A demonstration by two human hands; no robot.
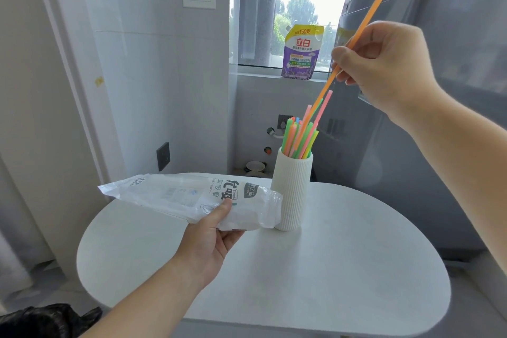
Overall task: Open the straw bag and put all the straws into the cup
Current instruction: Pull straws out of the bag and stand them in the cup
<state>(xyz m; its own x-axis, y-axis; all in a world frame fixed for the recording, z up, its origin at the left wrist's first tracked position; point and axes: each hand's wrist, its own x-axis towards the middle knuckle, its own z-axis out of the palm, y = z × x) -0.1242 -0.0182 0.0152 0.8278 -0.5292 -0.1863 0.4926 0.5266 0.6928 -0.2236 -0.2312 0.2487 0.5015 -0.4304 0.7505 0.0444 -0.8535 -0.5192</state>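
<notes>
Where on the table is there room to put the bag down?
The table is bare along its near edge in front of the cup, and on its right side. Crowded: far left, where the left hand holds the bag beside the cup, and over the straws, where the right hand pinches an orange straw.

- Table (329, 269): centre foreground; bears the cup (292, 195) near its far edge.
- Cup: upright on the table; the straws (300, 140) stand in it, leaning right.
- Straw bag (175, 195): left of the cup and above the table, its right end before the cup's side; the left hand (211, 239) grips it from below.
- Single straw (367, 16): tilted above the cup, lower end among the straws; pinched by the right hand (384, 63), up and right of the cup.
- Pouch (300, 55): on the windowsill (260, 74), behind the cup.
- Appliance (439, 90): right of and behind the table.
</notes>
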